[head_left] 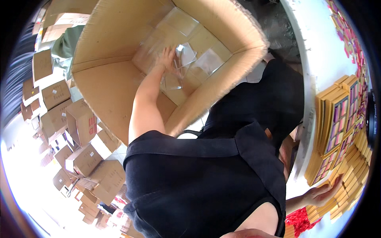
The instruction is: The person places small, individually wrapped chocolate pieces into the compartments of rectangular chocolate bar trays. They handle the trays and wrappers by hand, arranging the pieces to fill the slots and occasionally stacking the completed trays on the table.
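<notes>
The left hand (pixel 167 59) of the person is deep inside a large open brown cardboard box (pixel 107 87), which stands in the far middle of the scene. Its fingers are spread widely, with the thumb well apart from the others, and they are low over the bottom of the box. Just beside these fingers, on their right, there is a small clear square piece of shiny plastic (pixel 187 54). The hand is a little blurred, so I cannot tell if it grips this piece or only touches it. More to the right, near the box wall, lies a second transparent flat plastic piece (pixel 210 62), and another clear square plastic piece (pixel 184 23) lies at the far side of the bottom.

The right hand (pixel 323 193) is outside of the box, at the near right. It is open, the fingers are long and loosely stretched, and no object is seen in it. It is beside the rows of flat yellow-edged cartons (pixel 351 174) on the white tabletop (pixel 313 35); I cannot tell if it touches them. Farther along are stacked yellow boxes with pink and purple compartments (pixel 337 123). Shredded bright red material (pixel 298 222) lies close to the right wrist. At the left, many smaller brown cardboard cartons (pixel 81 123) are piled.
</notes>
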Demonstrator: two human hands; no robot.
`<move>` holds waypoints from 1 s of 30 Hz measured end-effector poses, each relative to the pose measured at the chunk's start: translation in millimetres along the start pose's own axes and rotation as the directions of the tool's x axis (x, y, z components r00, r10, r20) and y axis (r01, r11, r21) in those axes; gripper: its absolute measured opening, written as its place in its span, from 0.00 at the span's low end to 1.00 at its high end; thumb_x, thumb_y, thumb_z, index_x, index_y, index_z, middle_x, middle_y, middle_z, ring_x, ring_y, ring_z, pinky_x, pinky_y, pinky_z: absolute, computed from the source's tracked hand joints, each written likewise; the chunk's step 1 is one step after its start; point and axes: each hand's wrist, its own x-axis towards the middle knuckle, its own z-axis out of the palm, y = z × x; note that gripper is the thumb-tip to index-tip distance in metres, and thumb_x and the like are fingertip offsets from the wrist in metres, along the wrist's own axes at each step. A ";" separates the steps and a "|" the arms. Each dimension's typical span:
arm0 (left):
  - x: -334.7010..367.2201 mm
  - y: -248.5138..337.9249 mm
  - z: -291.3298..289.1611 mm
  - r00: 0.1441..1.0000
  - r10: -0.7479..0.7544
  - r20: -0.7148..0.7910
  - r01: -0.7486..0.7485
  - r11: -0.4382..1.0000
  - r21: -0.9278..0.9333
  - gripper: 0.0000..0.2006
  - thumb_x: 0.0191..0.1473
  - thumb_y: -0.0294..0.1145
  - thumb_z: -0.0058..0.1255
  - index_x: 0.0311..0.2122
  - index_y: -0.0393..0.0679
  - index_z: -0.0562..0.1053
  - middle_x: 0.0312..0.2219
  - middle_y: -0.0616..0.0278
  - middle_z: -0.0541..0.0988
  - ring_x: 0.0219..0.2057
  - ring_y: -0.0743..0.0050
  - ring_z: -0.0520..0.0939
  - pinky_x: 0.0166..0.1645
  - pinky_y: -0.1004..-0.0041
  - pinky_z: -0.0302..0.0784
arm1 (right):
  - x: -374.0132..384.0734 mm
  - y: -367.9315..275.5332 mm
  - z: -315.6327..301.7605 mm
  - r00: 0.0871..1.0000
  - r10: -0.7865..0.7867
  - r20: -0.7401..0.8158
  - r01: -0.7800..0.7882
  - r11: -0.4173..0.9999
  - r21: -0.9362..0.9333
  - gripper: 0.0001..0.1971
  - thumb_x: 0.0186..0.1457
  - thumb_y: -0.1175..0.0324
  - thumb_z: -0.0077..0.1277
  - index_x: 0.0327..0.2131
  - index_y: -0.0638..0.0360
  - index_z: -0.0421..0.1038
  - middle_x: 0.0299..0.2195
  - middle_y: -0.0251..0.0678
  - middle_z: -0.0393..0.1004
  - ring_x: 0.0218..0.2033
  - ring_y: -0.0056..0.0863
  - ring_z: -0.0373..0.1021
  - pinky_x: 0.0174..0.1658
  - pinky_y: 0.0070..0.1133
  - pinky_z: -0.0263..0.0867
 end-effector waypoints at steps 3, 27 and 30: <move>84.0 -17.5 41.5 0.986 0.076 -0.146 -0.102 0.978 -0.183 0.70 0.21 0.49 0.78 0.69 0.50 0.43 0.67 0.47 0.50 0.68 0.44 0.51 0.66 0.57 0.58 | 35.9 -21.8 6.0 0.986 -0.169 0.020 0.169 0.985 -0.023 0.19 0.68 0.61 0.39 0.51 0.68 0.69 0.48 0.49 0.76 0.49 0.42 0.75 0.49 0.32 0.74; -131.7 67.6 -342.0 0.689 0.300 -0.659 -0.685 -0.025 -0.728 0.36 0.44 0.49 0.69 0.51 0.40 0.64 0.35 0.56 0.78 0.36 0.72 0.81 0.39 0.76 0.80 | 83.2 -182.0 109.0 0.904 -0.094 0.418 -0.428 -0.164 0.889 0.38 0.51 0.63 0.63 0.63 0.58 0.58 0.64 0.43 0.56 0.65 0.39 0.55 0.59 0.35 0.61; -165.8 197.5 -401.7 0.592 0.495 -0.636 -0.736 0.011 -0.677 0.32 0.52 0.49 0.62 0.54 0.42 0.63 0.38 0.57 0.79 0.36 0.70 0.81 0.38 0.73 0.80 | 115.0 -161.8 86.3 0.806 -0.093 0.584 -0.538 -0.527 0.658 0.43 0.55 0.56 0.57 0.67 0.61 0.46 0.65 0.46 0.53 0.60 0.44 0.62 0.51 0.42 0.70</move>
